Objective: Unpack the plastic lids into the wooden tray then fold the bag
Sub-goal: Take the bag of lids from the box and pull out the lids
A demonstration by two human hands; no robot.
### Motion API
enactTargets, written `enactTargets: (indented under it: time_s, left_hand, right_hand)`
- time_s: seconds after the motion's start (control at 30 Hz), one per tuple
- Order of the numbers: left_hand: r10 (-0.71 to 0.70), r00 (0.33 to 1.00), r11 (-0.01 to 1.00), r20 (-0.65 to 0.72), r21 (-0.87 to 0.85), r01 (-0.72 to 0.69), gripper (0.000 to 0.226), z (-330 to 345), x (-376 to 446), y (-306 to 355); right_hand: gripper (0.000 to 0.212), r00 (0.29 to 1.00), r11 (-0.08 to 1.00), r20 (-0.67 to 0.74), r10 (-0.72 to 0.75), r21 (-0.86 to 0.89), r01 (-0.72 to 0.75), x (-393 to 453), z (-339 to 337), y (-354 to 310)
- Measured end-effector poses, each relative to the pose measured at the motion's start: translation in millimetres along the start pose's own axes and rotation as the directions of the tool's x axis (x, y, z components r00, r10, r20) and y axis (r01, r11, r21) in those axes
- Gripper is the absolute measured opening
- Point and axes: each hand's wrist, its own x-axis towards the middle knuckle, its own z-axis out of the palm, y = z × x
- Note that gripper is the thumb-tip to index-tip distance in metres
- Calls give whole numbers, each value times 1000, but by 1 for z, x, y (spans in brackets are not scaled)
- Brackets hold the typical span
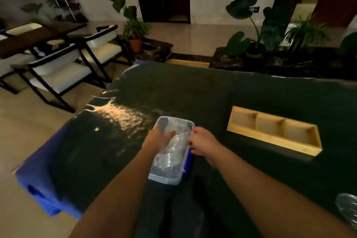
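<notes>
Both hands low on a dark tabletop (193,92), forearms reaching in from the near edge.

Left hand (157,139): inside a clear plastic container (179,174), fingers spread and fairly straight, resting on crinkled clear plastic (173,150) that fills it. Looks relaxed, not clenched; whether any finger pinches the plastic cannot be made out through blur and glare.

Right hand (201,144): at the container's right rim, fingers curled against the edge and gripping it. A strip of blue shows just under this hand, along the container's right side; what it belongs to is unclear.

Crinkled plastic: probably the bag with the lids, but no single lid can be told apart. All of it lies within the container walls, between the two hands.

Wooden tray (274,142): right of the right hand and slightly beyond it, well apart from the container. Three compartments in a row, long side angled across the tabletop. Nothing visible in the compartments.

Near the right forearm, at the frame's lower right corner: a shiny, ribbed clear object (347,210), cut off by the edge, unidentified.

Left of the left forearm: blue cloth (42,185) hanging at the tabletop's edge.

Beyond the hands, past the tabletop: white-cushioned chairs (58,75) with dark frames, potted plants (133,31), a dark doorway.
</notes>
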Motion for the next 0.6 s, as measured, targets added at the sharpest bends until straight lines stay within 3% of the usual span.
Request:
enactTargets:
  time_s: [0.07, 0.17, 0.27, 0.33, 0.43, 0.53, 0.6]
  left_hand:
    - [-93, 991, 984, 96, -141, 106, 75, 5, 14, -7]
    - [-191, 971, 924, 147, -308, 228, 77, 20, 30, -15]
    - [-199, 949, 936, 243, -239, 258, 84, 34, 43, -25]
    - [-142, 936, 936, 323, -263, 233, 87, 37, 53, -38]
    - [-69, 911, 897, 406, -374, 235, 88, 33, 64, -50]
    - [-156, 886, 871, 437, -363, 332, 103, 34, 67, -49]
    - [-138, 891, 879, 432, -362, 311, 108, 33, 66, -48]
  right_hand:
    - [38, 992, 993, 99, 76, 83, -85, 10, 21, 2]
    - [44, 976, 974, 98, 196, 95, -205, 28, 51, 11]
    - [20, 957, 958, -70, 282, 63, -278, 46, 73, 0]
    - [21, 924, 935, -143, 354, 54, -350, 56, 84, -5]
    - [24, 955, 968, -165, 246, -10, -251, 69, 96, 2]
    - [21, 951, 977, -227, 211, 11, -214, 68, 96, 13]
    - [21, 950, 977, -226, 215, 38, -211, 67, 94, 12]
